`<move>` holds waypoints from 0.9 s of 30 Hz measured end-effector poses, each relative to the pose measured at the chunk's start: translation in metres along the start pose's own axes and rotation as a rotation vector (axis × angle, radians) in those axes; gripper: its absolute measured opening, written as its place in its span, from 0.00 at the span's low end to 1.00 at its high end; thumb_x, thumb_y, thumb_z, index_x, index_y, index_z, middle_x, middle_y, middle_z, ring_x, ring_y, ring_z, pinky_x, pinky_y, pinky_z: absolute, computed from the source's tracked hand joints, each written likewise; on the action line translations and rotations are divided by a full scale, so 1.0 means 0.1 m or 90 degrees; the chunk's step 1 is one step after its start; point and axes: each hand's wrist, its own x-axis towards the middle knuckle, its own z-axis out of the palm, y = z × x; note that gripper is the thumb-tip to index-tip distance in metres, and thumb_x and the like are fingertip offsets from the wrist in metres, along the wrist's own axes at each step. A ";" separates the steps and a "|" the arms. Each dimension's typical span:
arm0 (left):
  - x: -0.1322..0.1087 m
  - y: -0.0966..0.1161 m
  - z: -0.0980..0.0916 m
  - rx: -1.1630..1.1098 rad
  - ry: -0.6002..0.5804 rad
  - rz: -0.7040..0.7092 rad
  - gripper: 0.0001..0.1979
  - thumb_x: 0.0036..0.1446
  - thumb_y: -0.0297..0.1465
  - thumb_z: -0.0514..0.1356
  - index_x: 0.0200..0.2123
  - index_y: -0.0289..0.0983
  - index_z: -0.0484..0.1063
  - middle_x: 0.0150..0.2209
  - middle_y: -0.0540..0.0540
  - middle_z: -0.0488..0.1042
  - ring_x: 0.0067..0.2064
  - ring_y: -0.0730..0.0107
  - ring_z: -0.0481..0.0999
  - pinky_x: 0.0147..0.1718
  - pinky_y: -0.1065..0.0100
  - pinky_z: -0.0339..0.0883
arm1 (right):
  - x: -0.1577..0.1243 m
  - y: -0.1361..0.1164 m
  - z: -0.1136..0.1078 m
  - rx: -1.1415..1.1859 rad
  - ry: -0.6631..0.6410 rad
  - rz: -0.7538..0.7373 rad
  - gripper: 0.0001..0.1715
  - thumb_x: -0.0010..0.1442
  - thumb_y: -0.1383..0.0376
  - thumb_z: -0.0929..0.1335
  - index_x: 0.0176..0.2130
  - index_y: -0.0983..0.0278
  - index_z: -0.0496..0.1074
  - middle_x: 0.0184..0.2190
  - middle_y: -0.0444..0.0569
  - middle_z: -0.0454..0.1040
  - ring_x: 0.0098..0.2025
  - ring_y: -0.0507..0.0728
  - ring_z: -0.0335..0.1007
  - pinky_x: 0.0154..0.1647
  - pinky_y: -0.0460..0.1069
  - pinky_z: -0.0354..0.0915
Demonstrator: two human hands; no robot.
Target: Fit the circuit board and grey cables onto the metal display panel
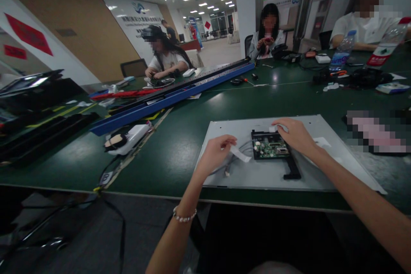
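A flat grey metal panel (224, 130) lies on the table before me. On it sits a green circuit board (271, 149) in a black plastic bracket (293, 169), one arm of which points toward me. Grey cables (245, 145) run out from the board's left side. My left hand (218, 150) is closed at the fingertips on a white strip (240, 154) that hangs over the cables. At the bracket's back edge, my right hand (295, 135) pinches a small white piece (272, 129); its exact kind is too small to tell.
A long blue rail (180, 98) crosses the table at the back left. Nearer lies a white device (128, 139) with wires. A blurred pink object (377, 135) is at the right. Bottles (343, 53) and cables stand farther back, where several people sit.
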 end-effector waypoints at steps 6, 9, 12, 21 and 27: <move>-0.01 0.02 0.03 0.109 -0.036 0.032 0.18 0.55 0.20 0.51 0.42 0.38 0.77 0.38 0.48 0.80 0.43 0.68 0.79 0.47 0.65 0.70 | 0.01 -0.02 0.00 0.007 -0.012 -0.003 0.17 0.60 0.69 0.61 0.40 0.62 0.77 0.42 0.52 0.81 0.46 0.62 0.76 0.52 0.58 0.67; -0.02 0.03 0.04 0.142 -0.031 0.050 0.18 0.55 0.20 0.51 0.42 0.38 0.77 0.40 0.48 0.80 0.44 0.67 0.78 0.48 0.65 0.69 | 0.00 -0.03 0.00 0.011 -0.013 -0.006 0.17 0.61 0.69 0.61 0.40 0.63 0.77 0.42 0.52 0.81 0.45 0.62 0.76 0.52 0.58 0.67; -0.04 0.05 0.05 0.156 -0.032 0.056 0.17 0.56 0.20 0.52 0.41 0.39 0.77 0.41 0.48 0.80 0.45 0.66 0.79 0.49 0.65 0.69 | 0.00 -0.04 0.00 0.015 -0.013 -0.008 0.17 0.61 0.69 0.60 0.40 0.64 0.77 0.42 0.53 0.80 0.46 0.62 0.76 0.52 0.59 0.67; -0.25 0.34 0.19 0.321 0.116 0.064 0.11 0.59 0.22 0.56 0.40 0.38 0.77 0.44 0.44 0.78 0.49 0.60 0.76 0.52 0.56 0.66 | 0.00 -0.03 0.01 0.016 -0.017 -0.010 0.17 0.61 0.69 0.60 0.40 0.63 0.77 0.42 0.53 0.80 0.46 0.62 0.76 0.53 0.59 0.67; -0.46 0.56 0.50 0.476 0.160 -0.062 0.05 0.59 0.27 0.58 0.36 0.38 0.74 0.41 0.42 0.77 0.48 0.54 0.74 0.56 0.46 0.57 | 0.00 -0.02 0.01 0.012 -0.019 -0.012 0.16 0.61 0.68 0.61 0.40 0.64 0.77 0.42 0.53 0.80 0.46 0.62 0.76 0.52 0.59 0.67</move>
